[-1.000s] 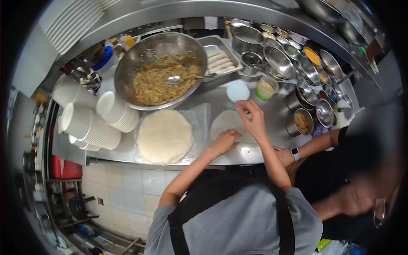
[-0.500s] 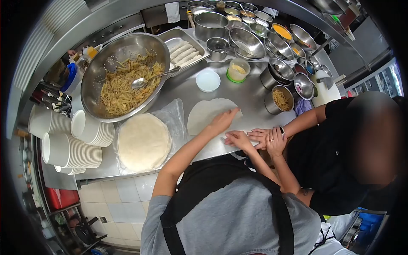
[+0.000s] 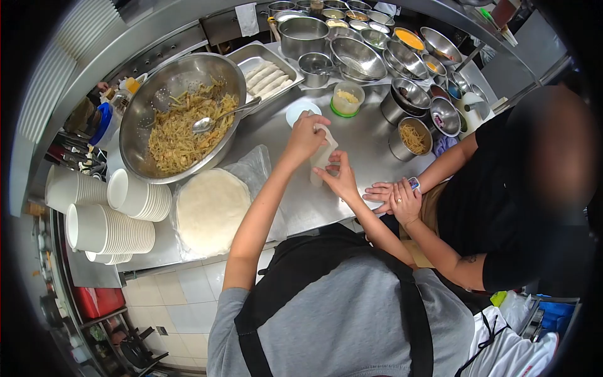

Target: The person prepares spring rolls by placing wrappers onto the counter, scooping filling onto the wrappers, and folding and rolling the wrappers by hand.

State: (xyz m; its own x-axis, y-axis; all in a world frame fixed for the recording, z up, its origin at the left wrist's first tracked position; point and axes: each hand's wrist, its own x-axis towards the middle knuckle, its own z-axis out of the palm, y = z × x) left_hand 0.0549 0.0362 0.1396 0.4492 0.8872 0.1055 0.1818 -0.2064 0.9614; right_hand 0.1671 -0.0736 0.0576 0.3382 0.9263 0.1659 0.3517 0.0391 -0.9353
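Note:
My left hand [image 3: 304, 139] pinches the upper edge of a thin, pale spring roll wrapper [image 3: 324, 157], which hangs nearly upright and edge-on above the steel table. Close by, my right hand [image 3: 341, 178] has its fingers curled on the wrapper's lower right edge. A small bowl of white liquid [image 3: 298, 114] sits just behind my left hand, which partly hides it. Left of my forearm lies a round stack of wrappers [image 3: 211, 212] on a plastic sheet [image 3: 250, 164]. A tub of chopped yellowish bits [image 3: 347, 99] stands beyond my hands.
A large steel bowl [image 3: 132, 147] of shredded filling with a spoon [image 3: 204, 124] stands left. Behind it, a tray [image 3: 295, 80] holds rolled pieces. Stacked paper tubs [image 3: 113, 227] stand front left; pots [image 3: 402, 147] line the right. A co-worker's hands [image 3: 402, 200] rest at the table edge.
The wrapper, flat on the table before, is now lifted up between my hands. My left hand moved back and left; my right hand moved up to the wrapper. The co-worker leaned back slightly.

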